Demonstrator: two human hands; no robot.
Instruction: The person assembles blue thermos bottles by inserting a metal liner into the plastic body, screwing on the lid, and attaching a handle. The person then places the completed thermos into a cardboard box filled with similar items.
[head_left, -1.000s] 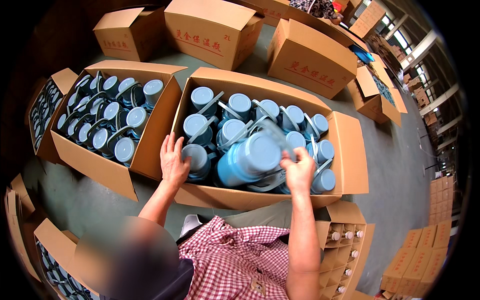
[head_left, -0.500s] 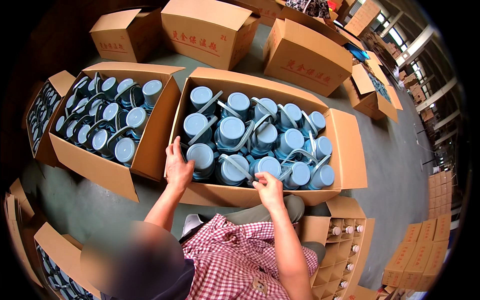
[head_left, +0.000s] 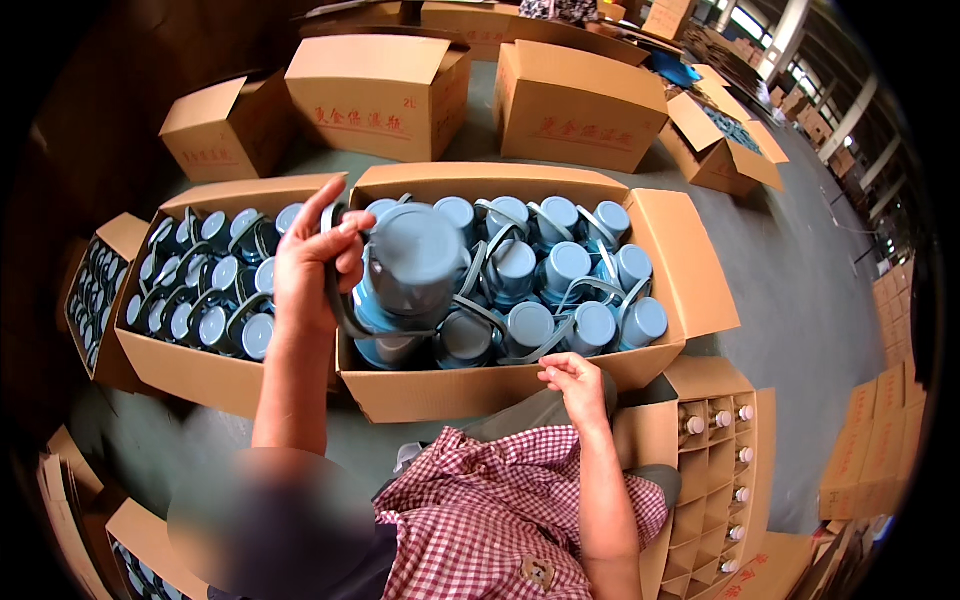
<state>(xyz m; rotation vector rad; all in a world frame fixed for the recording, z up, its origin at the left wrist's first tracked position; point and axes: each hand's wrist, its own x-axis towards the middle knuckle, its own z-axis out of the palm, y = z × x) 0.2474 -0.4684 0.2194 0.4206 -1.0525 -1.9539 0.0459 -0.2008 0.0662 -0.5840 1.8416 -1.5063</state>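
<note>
My left hand [head_left: 318, 262] is closed around the grey-blue handle of a blue thermos jug [head_left: 415, 262] with a round, flat, pale blue end facing up. This jug is raised above the left end of an open cardboard box [head_left: 500, 182]. Upright rows of similar blue thermos jugs [head_left: 570, 262] with looped handles fill that box. My right hand [head_left: 578, 388] is by the front wall of the same box, thumb and fingers drawn together. Nothing shows between them; a jug handle [head_left: 540, 352] lies just beyond the fingertips.
To the left stands another open box [head_left: 190, 362] of blue jugs. By my right knee, a divided carton [head_left: 690, 500] holds several white-capped bottle-like pieces. Large cardboard boxes [head_left: 370, 95] stand across the far side, and stacked cartons [head_left: 865, 440] rise at the right over grey floor [head_left: 740, 290].
My left hand has taken a jug by its handle and lifted it from the box's near-left corner. My right hand has drawn back from a jug's handle. The view has shifted.
</note>
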